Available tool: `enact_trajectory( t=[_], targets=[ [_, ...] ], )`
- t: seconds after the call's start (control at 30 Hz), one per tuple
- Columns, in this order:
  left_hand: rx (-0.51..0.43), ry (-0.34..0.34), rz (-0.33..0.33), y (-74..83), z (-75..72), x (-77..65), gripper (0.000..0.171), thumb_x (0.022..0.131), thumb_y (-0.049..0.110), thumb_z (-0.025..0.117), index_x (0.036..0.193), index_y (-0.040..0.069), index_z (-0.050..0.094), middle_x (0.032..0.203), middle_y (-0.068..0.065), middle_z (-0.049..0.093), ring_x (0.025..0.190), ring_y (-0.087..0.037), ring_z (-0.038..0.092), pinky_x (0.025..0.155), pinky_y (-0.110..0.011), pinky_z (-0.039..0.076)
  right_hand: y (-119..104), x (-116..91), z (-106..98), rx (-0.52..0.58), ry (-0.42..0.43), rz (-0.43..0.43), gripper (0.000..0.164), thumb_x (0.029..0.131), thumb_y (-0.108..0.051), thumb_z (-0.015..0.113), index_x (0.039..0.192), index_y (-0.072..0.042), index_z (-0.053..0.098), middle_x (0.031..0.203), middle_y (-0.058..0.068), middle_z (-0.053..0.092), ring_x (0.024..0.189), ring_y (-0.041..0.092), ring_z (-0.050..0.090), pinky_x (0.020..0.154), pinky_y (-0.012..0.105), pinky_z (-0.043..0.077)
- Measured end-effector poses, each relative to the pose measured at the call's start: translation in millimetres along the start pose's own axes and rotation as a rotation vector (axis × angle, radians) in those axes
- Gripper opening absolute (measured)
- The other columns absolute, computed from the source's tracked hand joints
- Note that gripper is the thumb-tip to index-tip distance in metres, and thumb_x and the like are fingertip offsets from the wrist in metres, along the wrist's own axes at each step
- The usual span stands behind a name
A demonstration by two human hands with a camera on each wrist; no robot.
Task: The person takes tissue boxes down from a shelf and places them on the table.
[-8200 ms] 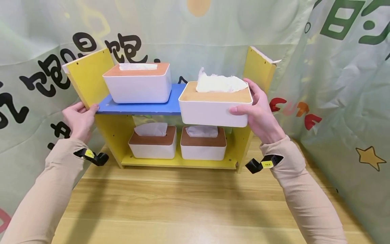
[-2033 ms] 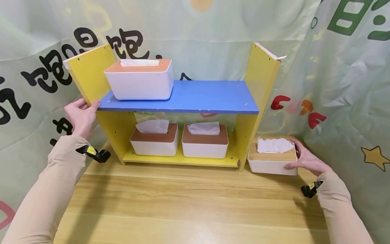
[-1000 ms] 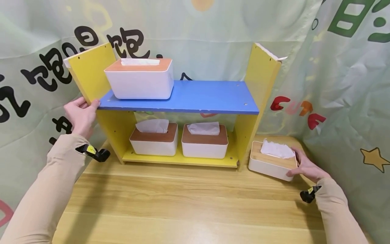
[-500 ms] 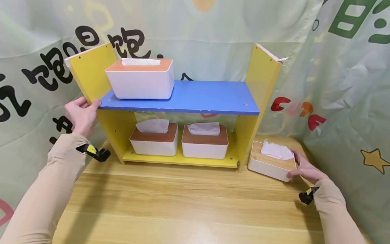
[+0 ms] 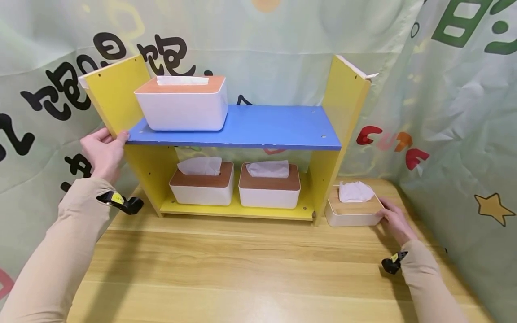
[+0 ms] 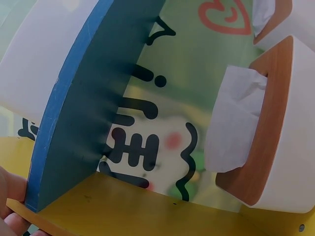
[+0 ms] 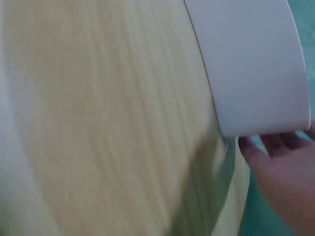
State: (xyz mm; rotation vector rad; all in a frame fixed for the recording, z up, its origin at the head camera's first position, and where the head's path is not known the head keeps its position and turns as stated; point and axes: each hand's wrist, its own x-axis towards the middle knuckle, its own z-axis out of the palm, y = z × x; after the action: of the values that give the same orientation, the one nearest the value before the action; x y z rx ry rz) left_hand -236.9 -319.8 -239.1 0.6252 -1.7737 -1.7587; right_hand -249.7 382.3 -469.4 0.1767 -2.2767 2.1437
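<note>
My left hand grips the left side panel of a yellow shelf unit, its thumb at the end of the blue shelf board. On the table, right of the unit, stands a white tissue box with a light wooden lid and a tissue sticking out. My right hand touches that box's right end; in the right wrist view, the thumb and fingers lie along the end wall, not round the sides. Another tissue box sits at the left on the blue board.
Two tissue boxes with darker lids, a left one and a right one, stand on the unit's yellow bottom board. The wooden table spreads in front. A printed cloth hangs behind and at the sides.
The right hand took the tissue box from over the blue board down to the table. Since then the box has turned straight and shifted left; the hand has moved to its end. The left hand stays.
</note>
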Motion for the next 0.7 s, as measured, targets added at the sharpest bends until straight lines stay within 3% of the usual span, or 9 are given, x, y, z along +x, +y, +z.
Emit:
enact_trajectory(
  t=[0.07, 0.17, 0.27, 0.3, 0.37, 0.47, 0.57, 0.7],
  targets=[
    [-0.007, -0.001, 0.0, 0.0, 0.4, -0.1, 0.051, 0.087, 0.011, 0.076, 0.137, 0.012, 0.063, 0.066, 0.024, 0.062, 0.079, 0.005, 0.064, 0.072, -0.006, 0.05, -1.2, 0.4, 3.8, 0.016, 0.04, 0.037, 0.044, 0.099, 0.001, 0.047, 0.14, -0.013, 0.048, 0.108, -0.031, 0.054, 0.097, -0.013, 0.05, 0.084, 0.006, 0.041],
    [-0.02, 0.001, -0.001, 0.0, 0.8, -0.2, 0.051, 0.087, 0.011, 0.077, 0.136, 0.012, 0.063, 0.067, 0.024, 0.063, 0.08, 0.004, 0.064, 0.073, -0.006, 0.051, -4.8, 4.1, 11.1, -0.205, 0.135, 0.095, 0.049, 0.103, -0.021, 0.052, 0.148, -0.006, 0.043, 0.112, -0.025, 0.053, 0.094, -0.015, 0.045, 0.082, 0.006, 0.037],
    [-0.029, -0.002, -0.005, -0.5, 1.0, -0.3, 0.051, 0.087, 0.01, 0.076, 0.136, 0.012, 0.063, 0.068, 0.024, 0.064, 0.08, 0.004, 0.065, 0.073, -0.007, 0.051, -8.8, 10.3, 19.6, -0.438, 0.22, 0.161, 0.066, 0.101, -0.036, 0.055, 0.15, 0.004, 0.038, 0.126, -0.001, 0.058, 0.096, -0.01, 0.045, 0.083, 0.01, 0.037],
    [-0.03, -0.002, -0.006, -0.8, 1.1, -0.3, 0.05, 0.087, 0.01, 0.076, 0.136, 0.012, 0.063, 0.068, 0.023, 0.064, 0.08, 0.004, 0.065, 0.073, -0.007, 0.051, -10.0, 12.4, 22.4, -0.468, 0.236, 0.184, 0.067, 0.101, -0.038, 0.055, 0.15, 0.004, 0.038, 0.132, 0.009, 0.056, 0.1, -0.004, 0.047, 0.085, 0.012, 0.038],
    [-0.034, -0.004, -0.011, -1.2, 1.3, -0.4, 0.05, 0.087, 0.01, 0.076, 0.136, 0.012, 0.063, 0.069, 0.023, 0.064, 0.08, 0.004, 0.065, 0.074, -0.007, 0.051, -11.5, 16.3, 26.8, -0.479, 0.264, 0.231, 0.069, 0.101, -0.039, 0.053, 0.151, 0.005, 0.038, 0.146, 0.025, 0.047, 0.111, 0.012, 0.051, 0.093, 0.021, 0.04],
    [-0.034, -0.003, -0.018, -1.3, 1.4, -0.5, 0.051, 0.087, 0.01, 0.076, 0.136, 0.012, 0.063, 0.07, 0.023, 0.065, 0.081, 0.004, 0.065, 0.074, -0.007, 0.051, -12.9, 21.4, 31.5, -0.434, 0.301, 0.3, 0.07, 0.1, -0.038, 0.051, 0.152, 0.006, 0.035, 0.154, 0.029, 0.038, 0.131, 0.032, 0.043, 0.106, 0.035, 0.04],
    [-0.046, 0.002, -0.017, -0.6, 1.0, -0.4, 0.051, 0.087, 0.009, 0.076, 0.136, 0.012, 0.063, 0.071, 0.022, 0.065, 0.081, 0.003, 0.065, 0.072, -0.006, 0.051, -13.5, 25.2, 34.1, -0.383, 0.342, 0.332, 0.071, 0.1, -0.038, 0.052, 0.152, 0.006, 0.034, 0.156, 0.027, 0.036, 0.132, 0.03, 0.041, 0.108, 0.034, 0.039],
    [-0.055, 0.005, -0.014, 0.0, 0.8, -0.2, 0.051, 0.087, 0.008, 0.076, 0.136, 0.011, 0.062, 0.069, 0.021, 0.064, 0.078, 0.004, 0.064, 0.068, -0.005, 0.05, -13.1, 27.9, 35.2, -0.347, 0.372, 0.325, 0.067, 0.1, -0.035, 0.054, 0.15, 0.006, 0.039, 0.151, 0.023, 0.041, 0.112, 0.012, 0.047, 0.093, 0.018, 0.04]
  ],
)
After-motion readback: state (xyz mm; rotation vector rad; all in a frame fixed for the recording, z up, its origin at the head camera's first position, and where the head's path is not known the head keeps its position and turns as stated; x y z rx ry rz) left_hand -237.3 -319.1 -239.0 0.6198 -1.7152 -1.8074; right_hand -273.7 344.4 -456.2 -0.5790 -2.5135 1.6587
